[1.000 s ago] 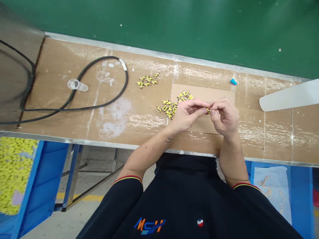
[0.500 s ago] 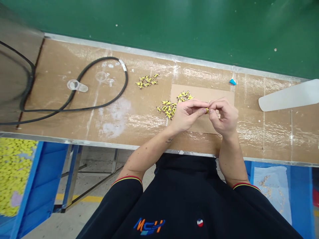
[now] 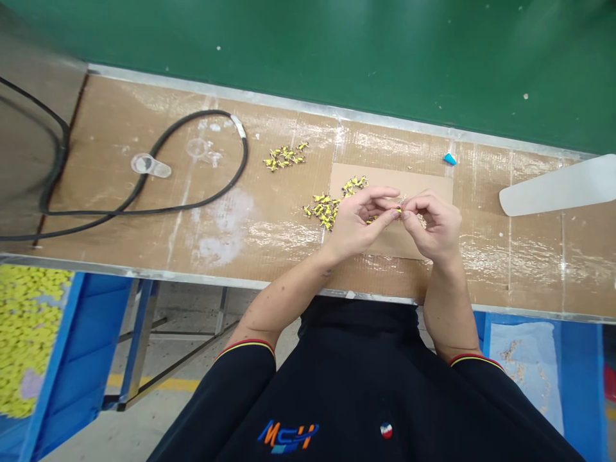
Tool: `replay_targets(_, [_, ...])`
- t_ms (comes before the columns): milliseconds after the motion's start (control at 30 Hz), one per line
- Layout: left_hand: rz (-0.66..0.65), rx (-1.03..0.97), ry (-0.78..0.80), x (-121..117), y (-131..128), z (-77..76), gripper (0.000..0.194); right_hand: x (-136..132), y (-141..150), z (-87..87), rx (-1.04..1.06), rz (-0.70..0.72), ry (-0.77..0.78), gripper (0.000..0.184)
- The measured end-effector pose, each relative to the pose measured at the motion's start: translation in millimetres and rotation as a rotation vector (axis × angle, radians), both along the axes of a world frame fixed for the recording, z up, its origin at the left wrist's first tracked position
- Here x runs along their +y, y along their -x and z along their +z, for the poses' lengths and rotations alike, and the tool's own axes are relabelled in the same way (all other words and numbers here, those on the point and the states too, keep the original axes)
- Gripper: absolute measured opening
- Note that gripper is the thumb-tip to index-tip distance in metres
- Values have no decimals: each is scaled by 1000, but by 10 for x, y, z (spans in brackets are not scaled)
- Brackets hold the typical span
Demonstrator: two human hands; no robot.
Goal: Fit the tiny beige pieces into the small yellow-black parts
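Note:
Between the fingertips of both hands is a small yellow piece (image 3: 397,211), mostly covered by the fingers. My left hand (image 3: 359,221) pinches it with thumb and forefinger, the other fingers curled loosely. From the other side, my right hand (image 3: 432,224) pinches the same piece. Both hands are over a flat cardboard sheet (image 3: 394,247). A heap of small yellow and dark figures (image 3: 325,210) lies just left of my left hand, and more figures (image 3: 355,185) lie beyond it. Small pale bits (image 3: 422,221) show partly behind my right hand.
Another cluster of yellow figures (image 3: 285,156) lies farther left. A black cable (image 3: 244,154) loops near a clear plastic scoop (image 3: 151,166). To the right are a blue cap-like piece (image 3: 450,158) and a white blade-shaped object (image 3: 553,186). Blue bins (image 3: 91,346) stand below the table.
My left fingers have shifted slightly, the forefinger lifting and the upper fingers spreading a little. Both hands stay together at the yellow piece. The things on the table have not moved.

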State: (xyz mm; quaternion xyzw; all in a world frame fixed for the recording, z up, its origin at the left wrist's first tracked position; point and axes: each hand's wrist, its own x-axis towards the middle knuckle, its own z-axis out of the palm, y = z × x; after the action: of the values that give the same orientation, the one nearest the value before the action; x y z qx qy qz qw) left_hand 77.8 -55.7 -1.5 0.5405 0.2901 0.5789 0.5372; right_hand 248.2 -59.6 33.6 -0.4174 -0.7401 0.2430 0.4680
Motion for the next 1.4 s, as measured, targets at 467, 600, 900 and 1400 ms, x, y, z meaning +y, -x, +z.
replay_targets(467, [34,239,-173,1,112,77,36,-2,-24,32,36,49,215,11])
replay_targets(600, [18,214,-134,0,97,66,37,-6,-9,19,64,53,245,11])
replay_targets(900, [76,78,-302,79,107,70,13,-46,30,-57,408,117,268,20])
replay_targets(1400, [120,169,-422,86,140,129,12,-69,62,-28,407,137,149,13])
